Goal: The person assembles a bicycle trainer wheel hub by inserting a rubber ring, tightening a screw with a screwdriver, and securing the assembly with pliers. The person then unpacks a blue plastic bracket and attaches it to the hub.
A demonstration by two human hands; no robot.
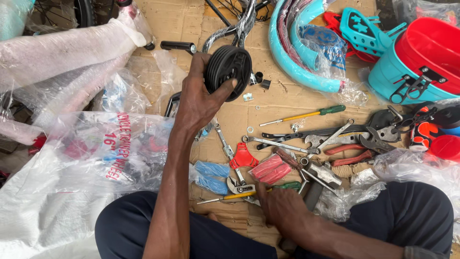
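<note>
— Above the cardboard [282, 103], what does the left hand [199, 98] hold?
— A black ribbed wheel [229, 72], its grip closed round the rim.
— And the right hand [282, 206]?
— Low beside the knee, fingers pinched on a green-handled screwdriver [249, 193] lying among spanners [275, 144] and red-handled pliers [347, 153].

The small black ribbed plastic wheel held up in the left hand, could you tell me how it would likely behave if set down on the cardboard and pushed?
The small black ribbed plastic wheel is round, so on its edge it would probably roll. The left hand lifts it in a one-handed grip, so it seems fairly light. Its hard-looking ribbed face suggests it is stiff; laid flat on the brown cardboard sheet, it would likely slide.
</note>
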